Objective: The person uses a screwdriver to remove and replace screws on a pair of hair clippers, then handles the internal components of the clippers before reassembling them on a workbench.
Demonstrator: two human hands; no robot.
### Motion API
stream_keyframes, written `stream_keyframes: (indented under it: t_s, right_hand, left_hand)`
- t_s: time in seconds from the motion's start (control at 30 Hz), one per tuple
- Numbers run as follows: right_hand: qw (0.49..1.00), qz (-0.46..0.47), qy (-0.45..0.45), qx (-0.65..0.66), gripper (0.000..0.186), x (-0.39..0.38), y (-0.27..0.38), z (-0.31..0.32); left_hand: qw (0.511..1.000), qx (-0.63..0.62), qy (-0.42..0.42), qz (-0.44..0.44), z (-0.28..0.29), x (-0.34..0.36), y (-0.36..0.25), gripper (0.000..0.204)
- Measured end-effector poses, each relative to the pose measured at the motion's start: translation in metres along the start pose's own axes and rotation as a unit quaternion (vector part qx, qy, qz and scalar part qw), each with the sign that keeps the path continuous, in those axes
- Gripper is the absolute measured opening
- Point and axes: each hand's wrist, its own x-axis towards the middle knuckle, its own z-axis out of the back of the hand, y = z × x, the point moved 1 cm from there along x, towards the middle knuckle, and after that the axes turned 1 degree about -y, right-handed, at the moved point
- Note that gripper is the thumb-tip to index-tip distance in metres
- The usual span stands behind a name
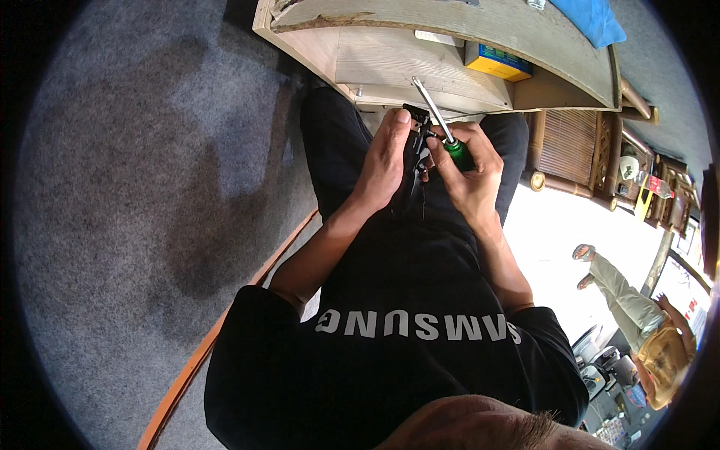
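Observation:
My left hand [385, 159] is closed on one side of a small black mechanical part [421, 150], its thumb pointing up along it. The part is slim and dark, and my fingers cover much of it, so its exact kind is unclear. On the other side, my right hand [478, 171] grips a screwdriver by its green handle [460, 154]. The bare metal shaft [433, 107] points up and away to the left, and its tip is off the part. The right thumb and fingertips also touch the black part. Both hands are above my lap, between my knees.
A pale wooden desk [420, 67] with an open shelf stands just ahead of my knees. Its shelf holds a yellow and blue box [498, 63]; a blue cloth [592, 21] lies on top. Bamboo furniture [570, 150] and another person [637, 315] are on the right.

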Motion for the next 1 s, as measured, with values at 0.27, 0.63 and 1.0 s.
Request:
stream_keyframes:
  t_s: [0.27,0.63,1.0]
  right_hand:
    - [0.995,0.034,0.05,-0.083,0.015,0.007,0.022,0.008]
    - [0.993,-0.088,0.074,0.035,0.016,0.006,0.022,0.013]
    - [0.974,-0.189,0.122,0.025,0.019,0.013,0.022,0.023]
  left_hand:
    - [0.988,0.096,0.015,-0.121,0.0,0.001,-0.007,0.042]
    - [0.98,0.15,0.042,-0.12,-0.002,-0.005,-0.017,0.04]
    - [0.981,0.172,0.048,-0.08,0.009,0.0,-0.011,0.043]
